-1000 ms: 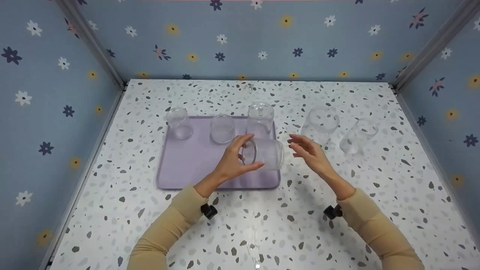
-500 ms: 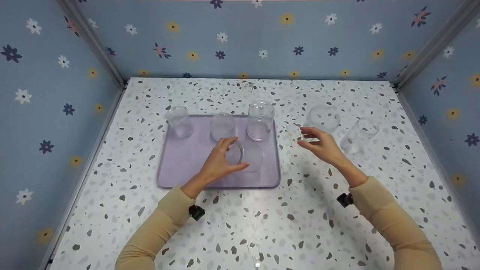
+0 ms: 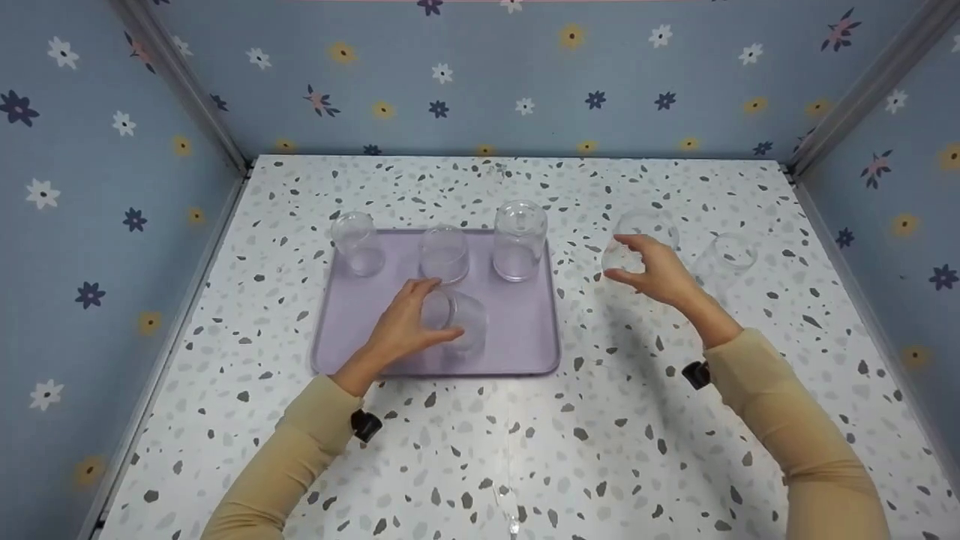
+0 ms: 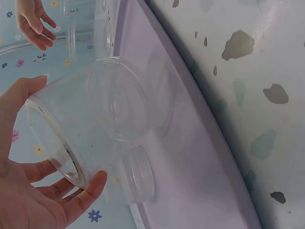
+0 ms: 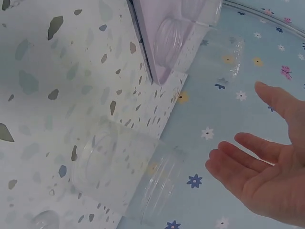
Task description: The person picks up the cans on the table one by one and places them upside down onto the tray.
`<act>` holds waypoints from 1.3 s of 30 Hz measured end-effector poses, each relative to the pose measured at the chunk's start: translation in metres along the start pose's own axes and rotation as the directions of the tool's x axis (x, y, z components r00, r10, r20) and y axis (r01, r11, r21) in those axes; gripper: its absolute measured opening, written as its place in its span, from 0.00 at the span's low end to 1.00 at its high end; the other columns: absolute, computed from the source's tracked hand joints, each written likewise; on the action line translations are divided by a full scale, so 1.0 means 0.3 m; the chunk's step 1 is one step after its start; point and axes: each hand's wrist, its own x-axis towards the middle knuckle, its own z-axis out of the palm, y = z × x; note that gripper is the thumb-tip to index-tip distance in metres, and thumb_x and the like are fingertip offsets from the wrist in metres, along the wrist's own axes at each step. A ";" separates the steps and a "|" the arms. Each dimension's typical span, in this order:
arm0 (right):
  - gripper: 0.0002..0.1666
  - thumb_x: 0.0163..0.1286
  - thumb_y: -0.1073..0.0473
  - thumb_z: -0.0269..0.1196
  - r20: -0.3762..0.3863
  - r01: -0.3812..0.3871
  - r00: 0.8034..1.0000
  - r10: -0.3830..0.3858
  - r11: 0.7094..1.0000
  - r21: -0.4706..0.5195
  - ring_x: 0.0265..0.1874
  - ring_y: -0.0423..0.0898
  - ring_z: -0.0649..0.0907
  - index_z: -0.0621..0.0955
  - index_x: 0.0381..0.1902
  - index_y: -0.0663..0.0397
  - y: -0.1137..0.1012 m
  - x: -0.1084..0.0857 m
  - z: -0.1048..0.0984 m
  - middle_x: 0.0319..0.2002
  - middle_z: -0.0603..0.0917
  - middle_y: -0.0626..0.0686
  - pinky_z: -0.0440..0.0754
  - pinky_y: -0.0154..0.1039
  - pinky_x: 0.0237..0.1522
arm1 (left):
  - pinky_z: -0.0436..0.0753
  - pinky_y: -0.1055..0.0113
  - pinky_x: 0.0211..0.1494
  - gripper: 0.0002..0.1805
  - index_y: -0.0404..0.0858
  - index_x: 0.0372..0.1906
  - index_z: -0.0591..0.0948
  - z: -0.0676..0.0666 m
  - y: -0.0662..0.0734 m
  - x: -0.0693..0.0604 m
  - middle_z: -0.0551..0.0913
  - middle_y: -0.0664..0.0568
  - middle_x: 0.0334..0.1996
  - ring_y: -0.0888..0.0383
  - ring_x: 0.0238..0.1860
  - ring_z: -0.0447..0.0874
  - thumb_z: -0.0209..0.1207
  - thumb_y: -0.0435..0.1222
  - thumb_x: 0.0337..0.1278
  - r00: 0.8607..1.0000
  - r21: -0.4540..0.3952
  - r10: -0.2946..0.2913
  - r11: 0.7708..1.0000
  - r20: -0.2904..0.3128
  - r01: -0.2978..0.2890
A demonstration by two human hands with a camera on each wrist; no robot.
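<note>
My left hand (image 3: 401,326) grips a clear glass jar (image 3: 470,322) by one end, thumb and fingers spread around it. In the left wrist view the jar (image 4: 86,114) tilts over the lilac tray (image 3: 517,341); whether its lower end touches the tray, I cannot tell. My right hand (image 3: 652,274) is beside a wide clear jar (image 3: 651,221) on the table, thumb and fingers apart. From the right wrist, a gap shows between that hand (image 5: 267,167) and the wide jar (image 5: 124,171), and nothing is in its fingers.
Along the tray's back edge stand a slim glass (image 3: 358,244), a short round glass (image 3: 445,255) and a taller glass (image 3: 520,240). Another clear glass (image 3: 729,255) stands right of the wide jar. Flower-patterned panels (image 3: 487,75) enclose the speckled table (image 3: 600,450).
My left hand has carried the jar leftward from the tray's right edge to over its front middle. The right hand has moved right and away, to the wide jar.
</note>
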 end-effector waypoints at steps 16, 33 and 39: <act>0.42 0.59 0.53 0.61 0.045 -0.110 0.992 0.121 0.972 -0.206 0.56 0.64 0.62 0.56 0.63 0.70 0.065 0.076 -0.041 0.59 0.58 0.71 0.62 0.56 0.54 | 0.69 0.51 0.52 0.46 0.33 0.60 0.64 -0.089 -0.078 -0.038 0.68 0.39 0.50 0.45 0.51 0.67 0.67 0.53 0.33 0.998 0.099 -0.064 0.993 -0.011 0.064; 0.56 0.54 0.38 0.61 0.077 -0.272 0.950 0.304 0.921 -0.280 0.62 0.68 0.46 0.48 0.67 0.62 0.131 0.160 -0.053 0.65 0.44 0.70 0.46 0.68 0.54 | 0.65 0.45 0.54 0.48 0.30 0.61 0.61 -0.160 -0.119 -0.055 0.61 0.33 0.57 0.38 0.55 0.61 0.65 0.53 0.36 0.989 0.138 -0.145 0.981 0.027 0.140; 0.59 0.53 0.35 0.59 0.123 -0.325 0.924 0.362 0.913 -0.246 0.61 0.70 0.43 0.44 0.68 0.61 0.142 0.178 -0.055 0.65 0.40 0.70 0.43 0.69 0.54 | 0.68 0.45 0.51 0.48 0.30 0.61 0.62 -0.180 -0.136 -0.058 0.63 0.32 0.54 0.38 0.53 0.64 0.65 0.53 0.35 0.984 0.180 -0.174 0.970 0.042 0.164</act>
